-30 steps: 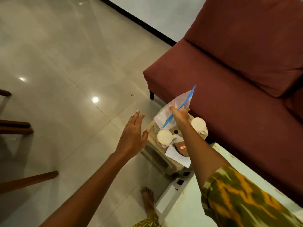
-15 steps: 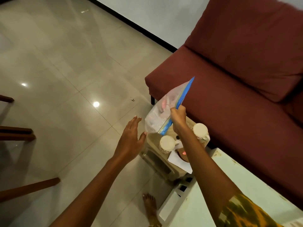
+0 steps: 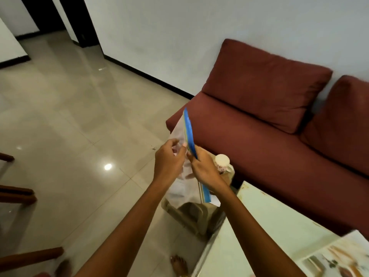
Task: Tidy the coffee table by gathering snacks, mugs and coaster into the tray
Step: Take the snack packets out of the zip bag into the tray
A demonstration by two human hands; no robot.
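A clear zip bag [image 3: 180,182] with a blue seal strip hangs in the air above a small beige plastic stool [image 3: 191,212]. My right hand [image 3: 205,168] grips the bag at the blue strip. My left hand [image 3: 169,158] pinches the bag's clear side just left of the strip. One white mug [image 3: 222,163] with a floral pattern shows on the stool behind my right hand. The bag and my hands hide the rest of the stool top.
A maroon sofa [image 3: 279,136] stands close behind the stool. A pale green table [image 3: 269,226] fills the lower right, with a blurred patterned object [image 3: 335,258] at its corner. Wooden chair legs [image 3: 18,194] stick in from the left. My bare feet [image 3: 178,266] are on the tiled floor.
My right hand lifted the zip bag off the stool and turned it upright. My left hand came in from the left and took hold of it. The view tilted upward.
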